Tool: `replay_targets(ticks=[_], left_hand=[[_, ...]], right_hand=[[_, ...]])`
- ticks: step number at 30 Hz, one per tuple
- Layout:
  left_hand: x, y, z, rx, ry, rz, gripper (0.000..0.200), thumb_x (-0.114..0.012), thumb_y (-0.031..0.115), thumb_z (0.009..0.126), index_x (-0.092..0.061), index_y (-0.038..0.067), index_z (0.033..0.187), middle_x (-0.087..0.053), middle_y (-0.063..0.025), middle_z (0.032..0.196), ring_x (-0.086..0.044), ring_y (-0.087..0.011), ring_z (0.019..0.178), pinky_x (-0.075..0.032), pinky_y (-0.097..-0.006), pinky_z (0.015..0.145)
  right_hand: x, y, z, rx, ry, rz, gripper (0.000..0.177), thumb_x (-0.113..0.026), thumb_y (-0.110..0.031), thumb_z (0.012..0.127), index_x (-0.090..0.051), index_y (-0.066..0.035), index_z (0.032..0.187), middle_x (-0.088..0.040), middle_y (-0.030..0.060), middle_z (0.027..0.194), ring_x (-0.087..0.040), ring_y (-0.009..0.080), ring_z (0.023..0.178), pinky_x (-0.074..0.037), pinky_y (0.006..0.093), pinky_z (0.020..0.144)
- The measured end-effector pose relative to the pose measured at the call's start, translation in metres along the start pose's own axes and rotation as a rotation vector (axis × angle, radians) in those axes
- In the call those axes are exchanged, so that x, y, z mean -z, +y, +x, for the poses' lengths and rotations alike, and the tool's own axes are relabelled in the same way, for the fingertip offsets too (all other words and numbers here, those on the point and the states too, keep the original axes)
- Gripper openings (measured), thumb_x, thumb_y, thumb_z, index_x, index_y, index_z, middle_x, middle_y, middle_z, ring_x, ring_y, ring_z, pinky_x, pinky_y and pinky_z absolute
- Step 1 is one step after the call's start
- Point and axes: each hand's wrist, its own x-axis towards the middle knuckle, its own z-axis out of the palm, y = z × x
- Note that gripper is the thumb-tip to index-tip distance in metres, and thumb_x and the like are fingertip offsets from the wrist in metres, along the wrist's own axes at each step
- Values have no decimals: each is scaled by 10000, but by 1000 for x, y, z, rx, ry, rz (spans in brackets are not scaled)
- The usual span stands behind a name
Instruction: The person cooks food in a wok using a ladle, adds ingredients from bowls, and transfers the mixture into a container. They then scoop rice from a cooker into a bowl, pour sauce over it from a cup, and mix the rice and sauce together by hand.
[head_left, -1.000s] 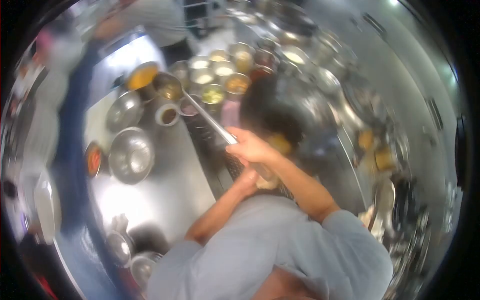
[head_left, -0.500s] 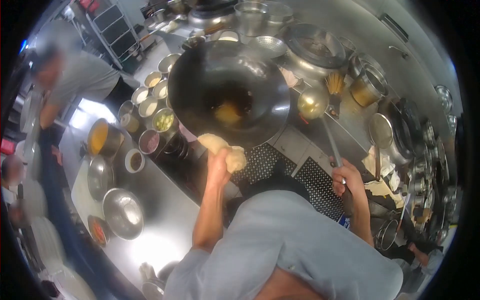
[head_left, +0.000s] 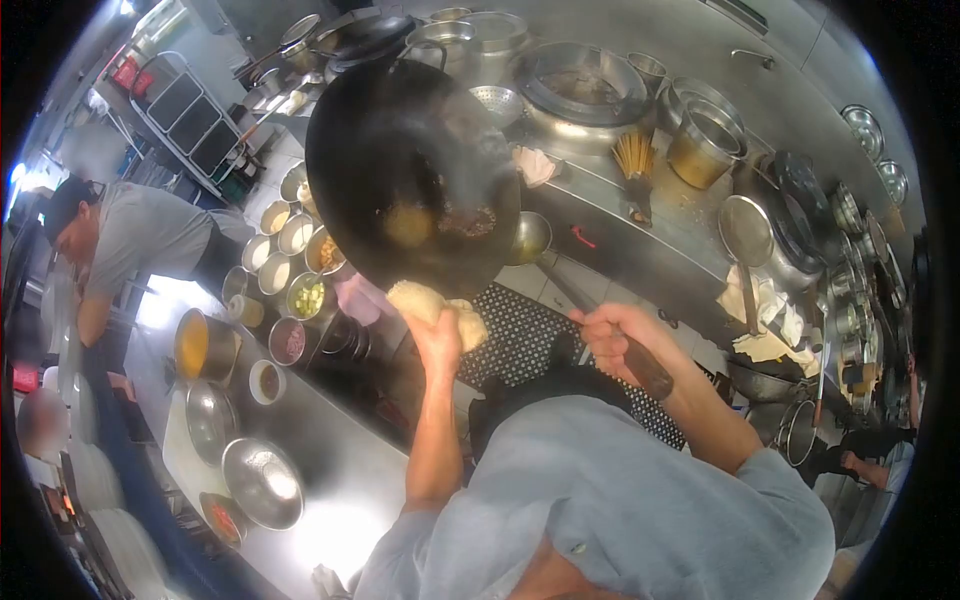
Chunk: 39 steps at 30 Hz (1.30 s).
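Observation:
A large dark wok (head_left: pixel 400 140) is tilted up, with brown liquid and some food low on its inside. Wrapped round a pale yellow cloth (head_left: pixel 415 300) at the wok's near rim is my left hand (head_left: pixel 437 340). My right hand (head_left: pixel 620 340) grips the dark handle of a long ladle (head_left: pixel 532 238). The ladle's bowl is just right of the wok's rim and partly hidden by it.
Several small bowls of ingredients (head_left: pixel 297 234) stand left of the wok. Metal bowls (head_left: pixel 262 483) rest on the left counter. A person (head_left: pixel 150 235) leans over at the far left. Behind are a big round pot (head_left: pixel 583 90), bamboo sticks (head_left: pixel 634 156) and a strainer (head_left: pixel 746 230).
The wok has been tilted more steeply, and the food in it has shifted. My right hand and the ladle have moved left toward the wok. The camera view has shifted too.

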Motion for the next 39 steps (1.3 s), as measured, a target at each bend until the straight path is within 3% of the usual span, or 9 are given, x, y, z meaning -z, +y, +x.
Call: replay_targets(ticks=[8, 11, 20, 23, 24, 27, 30, 34, 39], left_hand=[[0, -38, 18, -319, 5, 308, 752, -630, 56, 740, -234, -89, 1362, -530, -282, 1181, -569, -382, 1061, -420, -430, 968], [-7, -23, 17, -390, 3, 364, 714, -602, 18, 741, -253, -77, 1358, -520, -234, 1159, -543, -337, 1079, -401, -407, 981], [-27, -9, 43, -534, 43, 285, 807, -618, 19, 727, -200, -80, 1410, -446, -263, 1286, -469, -349, 1195, -345, -409, 1036], [-41, -1, 70, -495, 109, 286, 844, -598, 23, 750, -132, -72, 1447, -365, -259, 1389, -390, -336, 1290, -287, -386, 1092], [-48, 10, 84, -402, 43, 86, 835, -568, 29, 781, -99, -69, 1464, -304, -249, 1449, -324, -331, 1347, -220, -376, 1133], [-73, 35, 147, -310, -48, -201, 586, -529, 30, 803, -331, -59, 1348, -517, -196, 1223, -574, -292, 1065, -509, -394, 889], [-106, 80, 185, 113, -340, -542, 115, -498, 101, 874, -516, 19, 953, -629, -157, 885, -617, -262, 706, -545, -371, 617], [-174, 59, 236, 322, -648, -624, 247, -392, 240, 973, -515, 27, 1000, -638, -202, 937, -650, -305, 786, -567, -422, 619], [-298, 30, 253, 437, -562, -640, 207, -388, 196, 957, -515, 37, 996, -632, -188, 930, -643, -308, 776, -575, -431, 669]], right_hand=[[-9, -17, 25, -15, -65, -26, 215, -499, -83, 879, -433, -38, 1078, -451, -42, 645, -389, 40, 455, -310, 210, 388], [-18, -23, 25, 11, -84, -47, 214, -494, -78, 880, -430, -36, 1080, -458, -38, 650, -386, 40, 449, -310, 209, 386], [-26, -44, 19, 111, -132, -97, 246, -479, -87, 886, -427, -26, 1119, -448, -36, 653, -376, 42, 433, -307, 207, 374], [-5, -50, 25, 125, -192, -3, 286, -469, -87, 888, -425, -24, 1164, -445, -34, 651, -381, 44, 416, -309, 211, 356], [8, -52, 28, 133, -222, 37, 300, -465, -86, 889, -425, -24, 1180, -445, -33, 650, -383, 44, 409, -309, 211, 350], [54, -56, 42, 71, -343, 225, 328, -464, -88, 889, -425, -25, 1209, -453, -32, 654, -386, 43, 397, -313, 210, 335], [92, -55, 45, 49, -406, 345, 352, -465, -106, 909, -439, -6, 1246, -443, -32, 661, -398, 45, 417, -350, 205, 357], [131, -67, 37, 24, -449, 383, 373, -490, -110, 898, -467, -11, 1257, -424, -43, 648, -390, 45, 436, -342, 197, 374], [142, -112, 13, 131, -176, -42, 461, -530, -102, 867, -459, -22, 1316, -416, -31, 618, -372, 45, 406, -275, 196, 350]])
